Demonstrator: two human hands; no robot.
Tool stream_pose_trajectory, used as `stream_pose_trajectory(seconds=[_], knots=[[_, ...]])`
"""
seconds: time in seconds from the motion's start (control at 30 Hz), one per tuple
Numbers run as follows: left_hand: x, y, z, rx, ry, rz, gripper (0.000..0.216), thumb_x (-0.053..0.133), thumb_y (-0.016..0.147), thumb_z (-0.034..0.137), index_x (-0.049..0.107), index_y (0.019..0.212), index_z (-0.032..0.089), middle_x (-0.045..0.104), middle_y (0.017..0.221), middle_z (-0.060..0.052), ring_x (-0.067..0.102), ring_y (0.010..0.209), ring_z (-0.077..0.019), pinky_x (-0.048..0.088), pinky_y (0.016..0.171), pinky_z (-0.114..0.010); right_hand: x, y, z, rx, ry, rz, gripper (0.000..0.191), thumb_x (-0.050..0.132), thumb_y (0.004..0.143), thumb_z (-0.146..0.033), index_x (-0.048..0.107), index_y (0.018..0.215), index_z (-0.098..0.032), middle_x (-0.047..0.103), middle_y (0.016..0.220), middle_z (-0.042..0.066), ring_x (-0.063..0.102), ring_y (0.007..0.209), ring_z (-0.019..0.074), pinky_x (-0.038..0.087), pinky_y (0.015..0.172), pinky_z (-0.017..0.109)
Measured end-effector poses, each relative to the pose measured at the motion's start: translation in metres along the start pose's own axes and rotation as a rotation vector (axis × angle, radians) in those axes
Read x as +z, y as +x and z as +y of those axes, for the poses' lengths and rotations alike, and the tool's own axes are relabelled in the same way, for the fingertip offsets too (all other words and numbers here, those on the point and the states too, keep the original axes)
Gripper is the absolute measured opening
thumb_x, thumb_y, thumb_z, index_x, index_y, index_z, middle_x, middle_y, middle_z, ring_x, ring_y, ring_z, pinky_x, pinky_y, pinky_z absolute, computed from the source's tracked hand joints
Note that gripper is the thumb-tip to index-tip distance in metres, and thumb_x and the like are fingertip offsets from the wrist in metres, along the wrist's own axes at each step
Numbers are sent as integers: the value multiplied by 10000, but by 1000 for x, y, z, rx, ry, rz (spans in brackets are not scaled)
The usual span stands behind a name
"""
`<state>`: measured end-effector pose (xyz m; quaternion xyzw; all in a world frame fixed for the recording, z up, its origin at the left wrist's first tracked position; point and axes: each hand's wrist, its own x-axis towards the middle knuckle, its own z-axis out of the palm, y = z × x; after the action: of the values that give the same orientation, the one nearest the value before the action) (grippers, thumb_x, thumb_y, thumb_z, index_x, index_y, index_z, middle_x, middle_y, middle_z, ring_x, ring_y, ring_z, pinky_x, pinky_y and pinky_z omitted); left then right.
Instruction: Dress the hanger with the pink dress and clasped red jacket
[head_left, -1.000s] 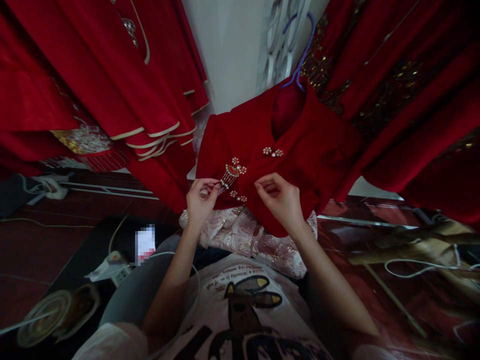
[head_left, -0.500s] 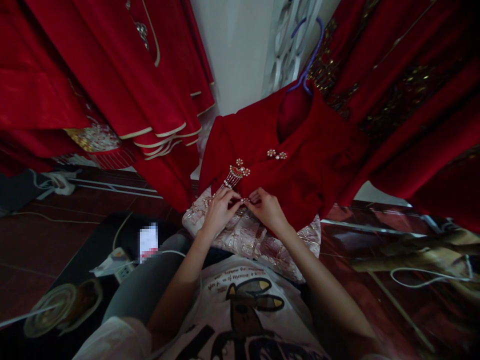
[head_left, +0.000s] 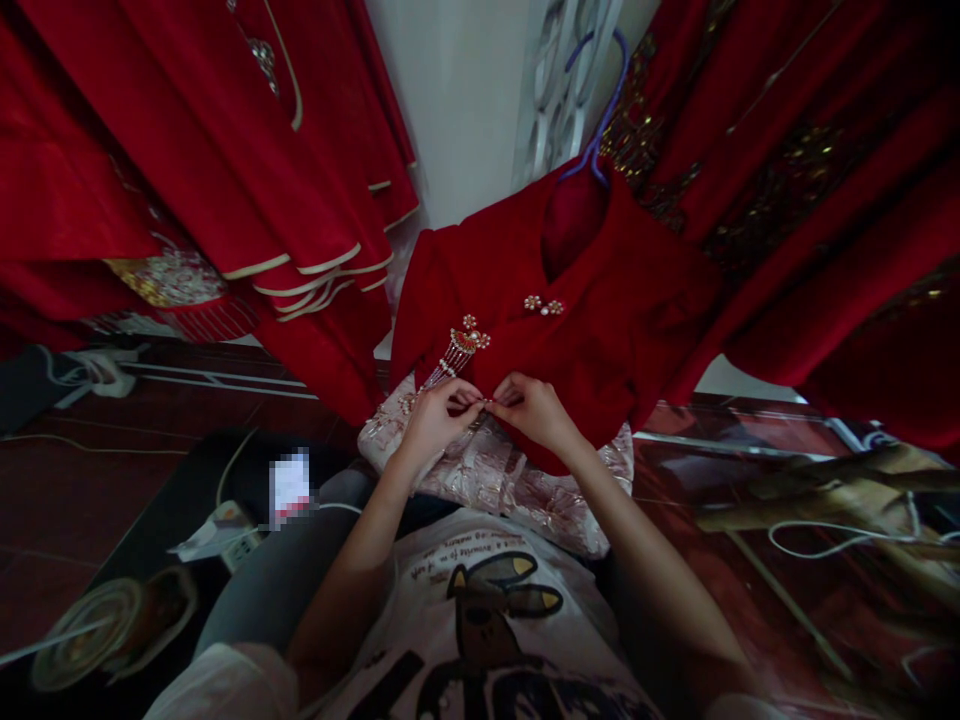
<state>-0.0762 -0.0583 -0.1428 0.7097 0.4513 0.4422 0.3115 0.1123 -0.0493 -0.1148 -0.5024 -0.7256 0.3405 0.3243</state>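
A red jacket (head_left: 592,350) on a purple hanger (head_left: 611,100) lies over a shiny pale pink quilted cloth (head_left: 517,480) across my lap. My left hand (head_left: 433,425) and my right hand (head_left: 538,412) meet at the jacket's lower edge. Thumb and fingertips of both are pinched around a small pearl fastener (head_left: 488,402), mostly covered by the fingers. Just above my left hand, a fan-shaped brooch with beaded tassels (head_left: 461,345) sits on the jacket. Higher up, near the collar opening, is a flower-shaped pearl clasp (head_left: 544,305).
Red garments with cream piping (head_left: 300,200) hang at the left, and gold-embroidered ones (head_left: 795,190) at the right. By my left leg, a black surface (head_left: 202,480) holds a power strip (head_left: 238,535) and a plastic cup (head_left: 90,635). A white cable (head_left: 832,545) lies at right.
The whole view has shifted slightly, so things appear a little further left. Both hands stay pinched at the same fastener, with only slight finger movement.
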Motion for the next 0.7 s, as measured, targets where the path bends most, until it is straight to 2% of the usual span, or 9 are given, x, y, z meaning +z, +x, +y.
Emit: stream_pose_trajectory(seconds=[0.03, 0.1, 0.2, 0.3, 0.4, 0.5, 0.6, 0.7], knots=[[-4, 4, 4, 9, -1, -2, 103, 675, 826, 228, 665, 918, 181, 685, 871, -19, 660, 783, -122, 571, 684, -219, -5, -1, 0, -2, 15, -37, 120, 727, 761, -223, 623, 780, -168, 706, 768, 41, 678, 711, 157, 533, 678, 257], [-13, 16, 14, 63, 14, 73, 141, 666, 852, 268, 658, 965, 183, 669, 932, -32, 645, 789, -114, 555, 653, -203, -16, -3, -1, -6, 35, -130, 132, 733, 756, -241, 628, 787, -167, 700, 755, 35, 670, 699, 154, 528, 662, 255], [-28, 40, 28, 233, 168, 178, 221, 578, 928, 310, 658, 1115, 224, 601, 1075, -58, 604, 879, -125, 550, 674, -218, -30, -9, -4, -23, 51, -251, 121, 725, 758, -234, 628, 797, -172, 698, 751, 23, 665, 698, 146, 521, 656, 248], [-44, 64, 37, 401, 501, 95, 270, 538, 956, 332, 662, 1194, 303, 547, 1094, -60, 531, 983, -176, 545, 780, -311, -37, -13, -6, -52, 67, -270, 111, 708, 772, -226, 614, 803, -176, 692, 759, 17, 660, 705, 139, 517, 662, 245], [-58, 82, 39, 514, 700, -50, 242, 564, 940, 350, 703, 1126, 283, 530, 1061, -71, 491, 993, -204, 520, 812, -356, -37, -14, -7, -67, 71, -258, 119, 705, 782, -237, 605, 808, -179, 685, 760, 15, 654, 707, 136, 513, 658, 243], [-66, 93, 40, 604, 712, -129, 216, 578, 932, 342, 716, 1046, 220, 540, 1061, -83, 490, 995, -206, 510, 842, -366, -35, -14, -9, -78, 70, -250, 130, 708, 788, -254, 601, 811, -182, 684, 765, 17, 651, 708, 136, 512, 659, 244], [-67, 99, 41, 702, 689, -143, 192, 583, 932, 331, 695, 976, 182, 587, 1082, -85, 514, 1008, -201, 509, 888, -382, -32, -13, -11, -84, 74, -238, 145, 711, 790, -271, 598, 802, -182, 681, 764, 20, 652, 713, 140, 513, 659, 247], [-61, 102, 35, 819, 696, -126, 165, 557, 949, 290, 673, 988, 180, 646, 1059, -70, 547, 1004, -186, 531, 870, -359, -28, -13, -13, -92, 80, -218, 159, 715, 788, -279, 589, 784, -182, 673, 749, 18, 649, 702, 138, 512, 649, 245]])
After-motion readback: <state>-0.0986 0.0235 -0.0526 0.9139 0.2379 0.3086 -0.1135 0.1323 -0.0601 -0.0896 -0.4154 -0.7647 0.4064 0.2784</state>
